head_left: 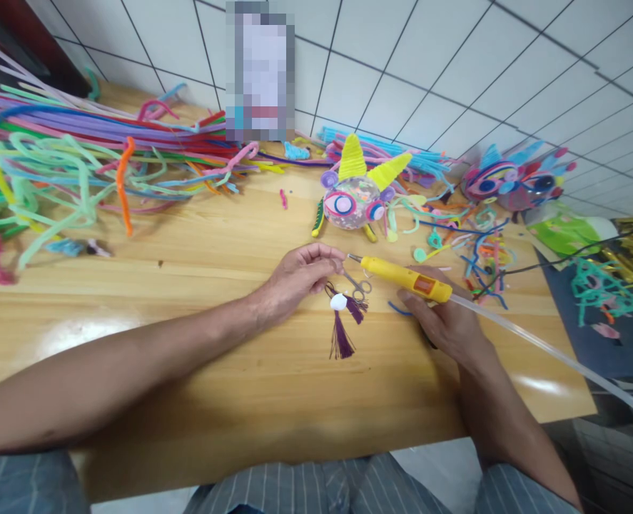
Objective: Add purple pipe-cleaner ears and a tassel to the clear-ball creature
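A yellow hot glue gun [402, 277] with a long clear glue stick out of its back is gripped in my right hand [447, 321]. Its metal tip points left and is at the fingertips of my left hand [308, 275]. The left fingers are pinched together; what they hold, if anything, is too small to make out. Just below them are small scissors [360, 289], a white oval piece [338, 302] and dark purple tassels [342, 339] over the wooden table [214, 400]. A decorated clear ball with yellow horns [351, 203] stands behind.
Bundles of colored pipe cleaners [107, 132] cover the back left. Pipe cleaner scraps [482, 250] lie at the right, with a second decorated ball [509, 182] behind. A black cord [552, 264] crosses the right side. A tiled wall [402, 64] stands behind.
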### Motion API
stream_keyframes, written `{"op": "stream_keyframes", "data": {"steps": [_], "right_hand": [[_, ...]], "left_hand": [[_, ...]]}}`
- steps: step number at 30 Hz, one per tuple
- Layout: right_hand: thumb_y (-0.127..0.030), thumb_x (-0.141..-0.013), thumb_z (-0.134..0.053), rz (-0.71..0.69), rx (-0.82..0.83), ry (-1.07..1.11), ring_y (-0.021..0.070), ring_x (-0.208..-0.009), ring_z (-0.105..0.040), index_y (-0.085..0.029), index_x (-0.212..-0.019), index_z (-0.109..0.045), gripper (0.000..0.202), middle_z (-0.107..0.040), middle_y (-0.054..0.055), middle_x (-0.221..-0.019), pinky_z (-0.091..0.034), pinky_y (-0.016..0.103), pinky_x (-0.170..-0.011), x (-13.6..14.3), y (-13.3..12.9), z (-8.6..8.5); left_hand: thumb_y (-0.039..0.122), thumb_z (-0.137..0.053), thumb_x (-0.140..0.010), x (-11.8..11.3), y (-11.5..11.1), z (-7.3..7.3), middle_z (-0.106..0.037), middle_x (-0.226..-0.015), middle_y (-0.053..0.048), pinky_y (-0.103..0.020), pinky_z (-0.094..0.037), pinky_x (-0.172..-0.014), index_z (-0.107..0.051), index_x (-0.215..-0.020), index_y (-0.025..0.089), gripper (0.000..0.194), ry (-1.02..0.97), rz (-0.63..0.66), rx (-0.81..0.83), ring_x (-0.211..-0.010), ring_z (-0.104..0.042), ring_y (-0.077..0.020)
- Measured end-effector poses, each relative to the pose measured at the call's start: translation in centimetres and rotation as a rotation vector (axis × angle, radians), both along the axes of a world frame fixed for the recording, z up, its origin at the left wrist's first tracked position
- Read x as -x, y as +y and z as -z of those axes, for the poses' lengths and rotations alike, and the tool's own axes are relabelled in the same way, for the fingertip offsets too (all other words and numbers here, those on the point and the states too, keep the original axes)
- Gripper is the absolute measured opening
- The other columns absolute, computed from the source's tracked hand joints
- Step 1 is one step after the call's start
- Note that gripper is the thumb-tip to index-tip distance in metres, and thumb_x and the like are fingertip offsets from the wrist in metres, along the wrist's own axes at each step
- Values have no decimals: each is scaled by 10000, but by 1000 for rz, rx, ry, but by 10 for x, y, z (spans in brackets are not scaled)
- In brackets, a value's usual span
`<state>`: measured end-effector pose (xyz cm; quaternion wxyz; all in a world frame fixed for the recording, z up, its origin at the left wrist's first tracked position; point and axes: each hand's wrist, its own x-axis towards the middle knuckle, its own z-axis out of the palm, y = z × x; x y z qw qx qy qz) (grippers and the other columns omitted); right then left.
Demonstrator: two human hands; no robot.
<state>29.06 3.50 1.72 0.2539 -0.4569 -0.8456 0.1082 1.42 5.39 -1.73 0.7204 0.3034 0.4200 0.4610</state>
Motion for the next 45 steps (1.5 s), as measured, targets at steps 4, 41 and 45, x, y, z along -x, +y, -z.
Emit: {"op": "stream_keyframes", "data": {"steps": [4,41,45], "right_hand": [[-329,-1030,-641,-12,16,12,270,-942,-802,-287,-1221,-700,204,-811,66,-1124,-667,396,-811,1,0,-1],[-239,-1029,-655,-63,86,-35,272,-1162,-773,-287,-1392,-631,366,-772,76,-1312,-646,411,-974,4,-8,-6],[-231,-1027,-655,-59,93,-32,280,-1168,-770,-293,-1395,-632,374,-766,80,-1326,-648,422,-969,5,-9,-7]], "left_hand": [[173,-816,-780,1,-2,0,-710,-761,-13,-214,-307,-479,-785,-867,164,92,52,-30,-54,-512,-421,-50],[269,-764,-771,3,1,9,-709,-717,-1,-269,-528,-657,-703,-735,193,103,313,-4,-242,-652,-610,-132],[279,-739,-753,2,1,10,-710,-717,0,-266,-528,-648,-705,-735,196,91,337,-11,-247,-654,-611,-132]]}}
